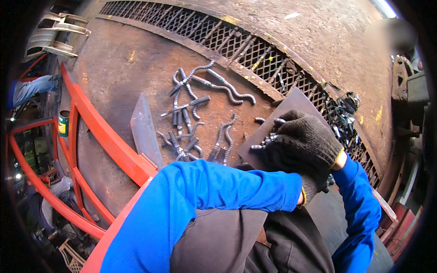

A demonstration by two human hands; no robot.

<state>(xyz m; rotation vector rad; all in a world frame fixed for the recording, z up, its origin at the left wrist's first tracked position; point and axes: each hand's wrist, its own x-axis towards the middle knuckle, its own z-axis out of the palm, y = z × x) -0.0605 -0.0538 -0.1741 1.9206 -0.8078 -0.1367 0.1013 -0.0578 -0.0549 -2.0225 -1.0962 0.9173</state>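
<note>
Both my hands wear dark knitted gloves with yellow cuff edges, close together over a dark flat metal plate. My left hand reaches across from the left, closed and partly covered by the other. Ends of short metal rods stick out past its fingers; more dark ends show by its wrist. Curled over the top is my right hand, with a rod end poking from its fingers. Much of the bundle is hidden under the gloves. Bent ribbed rods with smooth sleeve-like ends lie on the floor to the left.
A red metal frame curves along the left, beside a green can. A grey plate leans near it. Beyond the rods runs a mesh floor grate. Dark shiny scraps lie at right. A chair stands far left.
</note>
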